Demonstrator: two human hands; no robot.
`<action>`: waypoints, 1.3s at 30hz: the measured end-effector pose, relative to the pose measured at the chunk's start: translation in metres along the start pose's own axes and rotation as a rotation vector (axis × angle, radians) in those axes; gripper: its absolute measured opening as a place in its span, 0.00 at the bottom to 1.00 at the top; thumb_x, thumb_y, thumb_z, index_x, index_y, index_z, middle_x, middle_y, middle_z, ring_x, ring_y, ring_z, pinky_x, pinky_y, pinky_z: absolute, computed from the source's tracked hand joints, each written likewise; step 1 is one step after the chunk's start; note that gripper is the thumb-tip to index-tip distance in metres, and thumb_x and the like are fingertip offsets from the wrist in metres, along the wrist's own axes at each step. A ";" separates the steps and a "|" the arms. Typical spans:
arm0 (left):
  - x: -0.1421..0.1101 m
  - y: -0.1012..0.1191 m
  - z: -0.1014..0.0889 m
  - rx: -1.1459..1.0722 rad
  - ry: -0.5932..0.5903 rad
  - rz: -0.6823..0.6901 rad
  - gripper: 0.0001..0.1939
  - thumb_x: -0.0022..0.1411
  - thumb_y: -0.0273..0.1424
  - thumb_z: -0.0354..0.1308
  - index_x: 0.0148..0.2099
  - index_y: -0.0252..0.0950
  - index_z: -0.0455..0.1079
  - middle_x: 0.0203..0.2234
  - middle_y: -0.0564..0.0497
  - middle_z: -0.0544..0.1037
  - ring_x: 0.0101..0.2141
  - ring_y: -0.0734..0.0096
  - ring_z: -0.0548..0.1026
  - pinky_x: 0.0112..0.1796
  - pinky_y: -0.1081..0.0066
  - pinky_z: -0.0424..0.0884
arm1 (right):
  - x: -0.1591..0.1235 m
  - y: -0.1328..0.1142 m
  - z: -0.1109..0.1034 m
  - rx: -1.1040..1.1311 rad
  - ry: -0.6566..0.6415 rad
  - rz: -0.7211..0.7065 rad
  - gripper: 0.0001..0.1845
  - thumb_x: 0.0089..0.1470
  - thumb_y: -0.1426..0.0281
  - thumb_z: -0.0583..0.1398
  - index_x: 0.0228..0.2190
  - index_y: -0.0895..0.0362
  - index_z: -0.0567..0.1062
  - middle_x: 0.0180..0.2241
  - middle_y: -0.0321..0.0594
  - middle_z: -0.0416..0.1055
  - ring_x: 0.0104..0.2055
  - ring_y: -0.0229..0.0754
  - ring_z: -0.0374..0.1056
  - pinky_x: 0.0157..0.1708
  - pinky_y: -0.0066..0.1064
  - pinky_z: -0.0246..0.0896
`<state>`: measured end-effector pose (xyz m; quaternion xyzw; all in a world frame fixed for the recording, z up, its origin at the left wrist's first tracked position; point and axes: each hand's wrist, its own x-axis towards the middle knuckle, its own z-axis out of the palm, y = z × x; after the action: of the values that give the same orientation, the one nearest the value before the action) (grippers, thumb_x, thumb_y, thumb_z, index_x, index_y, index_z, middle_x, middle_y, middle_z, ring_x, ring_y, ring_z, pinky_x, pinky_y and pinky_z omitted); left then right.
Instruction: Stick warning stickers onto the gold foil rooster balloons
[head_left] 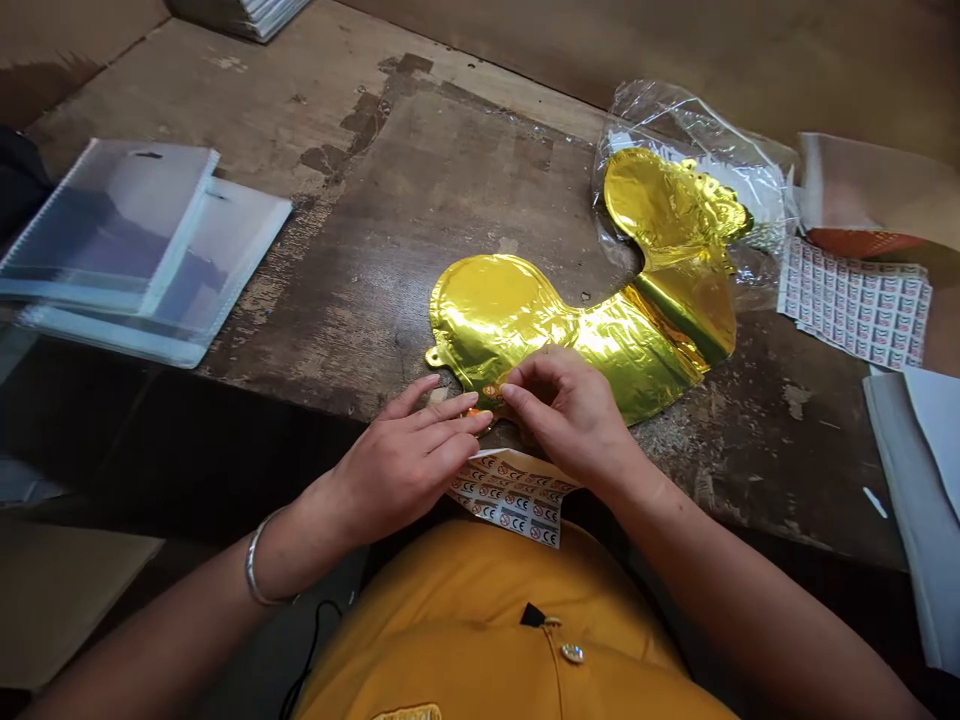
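A gold foil balloon [495,300], flat and curved, lies on the worn wooden table in front of me. My left hand [409,450] is open, its fingers stretched over the balloon's near edge. With thumb and index finger pinched together, my right hand [574,410] holds a small sticker [491,391] against the foil close to the left fingertips. Below both hands, a sheet of CE stickers [517,500] hangs over the table edge near my body. The balloon's edge under my fingers is partly hidden.
At the right lie a sheet of small printed labels [855,305] and white papers [915,480]. A clear plastic bag [686,110] is at the balloon's far end. Clear plastic sleeves [112,220] overlap at the left. A paper stack [244,15] sits at the back.
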<state>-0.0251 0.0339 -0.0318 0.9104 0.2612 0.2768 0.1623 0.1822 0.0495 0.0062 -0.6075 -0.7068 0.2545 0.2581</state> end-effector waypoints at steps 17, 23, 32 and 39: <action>0.001 0.004 -0.002 -0.045 0.017 -0.057 0.10 0.63 0.22 0.53 0.43 0.38 0.72 0.48 0.50 0.79 0.53 0.63 0.73 0.63 0.51 0.47 | 0.005 -0.003 0.002 -0.002 -0.060 0.020 0.05 0.51 0.71 0.61 0.25 0.57 0.73 0.27 0.36 0.70 0.31 0.38 0.64 0.33 0.33 0.58; 0.002 0.003 -0.003 -0.014 0.019 -0.034 0.09 0.63 0.22 0.52 0.42 0.37 0.71 0.48 0.49 0.79 0.53 0.63 0.73 0.63 0.53 0.47 | 0.004 -0.003 0.003 -0.028 -0.053 0.006 0.05 0.51 0.72 0.60 0.24 0.56 0.73 0.26 0.36 0.70 0.33 0.40 0.64 0.35 0.35 0.59; 0.002 0.003 -0.002 -0.012 0.012 -0.033 0.08 0.64 0.23 0.51 0.42 0.37 0.70 0.47 0.49 0.79 0.53 0.63 0.73 0.63 0.53 0.47 | 0.005 -0.001 0.008 -0.131 -0.027 -0.025 0.06 0.51 0.72 0.61 0.23 0.56 0.72 0.26 0.37 0.69 0.33 0.40 0.63 0.34 0.35 0.57; 0.002 0.002 -0.003 -0.038 0.011 -0.033 0.10 0.62 0.21 0.53 0.44 0.36 0.70 0.47 0.47 0.79 0.53 0.62 0.73 0.63 0.53 0.45 | 0.000 -0.001 0.016 -0.260 0.078 -0.001 0.13 0.48 0.63 0.65 0.31 0.56 0.68 0.30 0.39 0.68 0.33 0.41 0.61 0.33 0.34 0.56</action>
<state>-0.0246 0.0333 -0.0278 0.9012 0.2718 0.2839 0.1829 0.1705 0.0482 -0.0051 -0.6449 -0.7236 0.1368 0.2045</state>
